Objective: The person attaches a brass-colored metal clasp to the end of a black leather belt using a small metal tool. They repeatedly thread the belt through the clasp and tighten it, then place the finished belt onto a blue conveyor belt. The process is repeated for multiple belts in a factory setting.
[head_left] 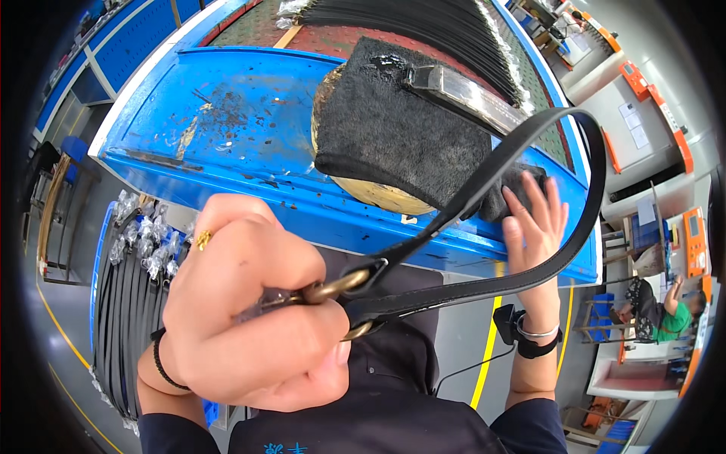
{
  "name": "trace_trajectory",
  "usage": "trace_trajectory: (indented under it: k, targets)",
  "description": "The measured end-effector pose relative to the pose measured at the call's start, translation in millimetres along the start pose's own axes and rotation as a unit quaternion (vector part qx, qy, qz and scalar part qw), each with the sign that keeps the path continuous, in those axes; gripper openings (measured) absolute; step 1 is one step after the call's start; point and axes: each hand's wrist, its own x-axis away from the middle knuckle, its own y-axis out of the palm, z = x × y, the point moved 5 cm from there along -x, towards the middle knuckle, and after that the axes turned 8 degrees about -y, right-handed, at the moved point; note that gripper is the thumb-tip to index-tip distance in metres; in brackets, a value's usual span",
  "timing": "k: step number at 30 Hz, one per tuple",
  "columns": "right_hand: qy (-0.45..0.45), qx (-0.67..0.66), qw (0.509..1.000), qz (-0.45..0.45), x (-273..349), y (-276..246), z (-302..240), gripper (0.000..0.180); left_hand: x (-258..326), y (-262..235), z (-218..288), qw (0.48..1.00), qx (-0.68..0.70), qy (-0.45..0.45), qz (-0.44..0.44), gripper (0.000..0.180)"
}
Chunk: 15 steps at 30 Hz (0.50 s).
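Note:
Close to the camera, my left hand (257, 318) is closed in a fist around the metal-hardware end of a black leather strap (454, 298). Brass-coloured metal fittings (342, 286) stick out between its fingers. From there the strap loops out to the right and back, with light stitching along its edge. My right hand (535, 223) lies at the blue table's front right edge, fingers stretched and spread, touching a small bunched dark cloth (503, 195). Just left of it, a dark fuzzy cloth (401, 125) covers a round, yellowish block (382, 195).
A clear-and-black long tool or container (473, 94) rests on the fuzzy cloth. Behind lies a row of black straps (423, 26). The blue table (249, 98) has dark stains. More wrapped straps (132, 318) hang at the left. Another person (669, 310) sits far right near orange-edged benches.

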Motion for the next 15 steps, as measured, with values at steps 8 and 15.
trace_trajectory:
  k: [8,15]
  targets:
    - [-0.021,-0.027,0.999,0.033,2,-8,-6,0.028,-3,-3,-1,1.000,0.019,-0.010,0.002,0.014]
    - [0.000,-0.028,0.998,0.049,9,-15,-1,0.022,-6,-1,0,1.000,0.028,-0.003,0.006,0.015]
